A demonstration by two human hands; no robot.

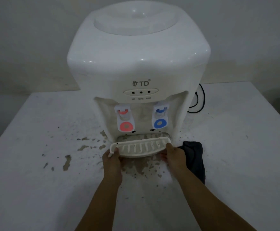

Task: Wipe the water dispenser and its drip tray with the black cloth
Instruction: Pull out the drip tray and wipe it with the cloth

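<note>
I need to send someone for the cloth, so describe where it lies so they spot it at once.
Find the white water dispenser on the white table. The black cloth lies crumpled on the table at its front right corner, beside the right hand. It is the only dark fabric there.

One cam only, head-worn, looking fwd and down from close above the table (36, 180). Water dispenser (138, 64) fills centre to 12 o'clock, seen from its front and slightly above; forearms enter from 6 o'clock. Wide-angle, edges bowed. No 2nd view to overlap.
</note>
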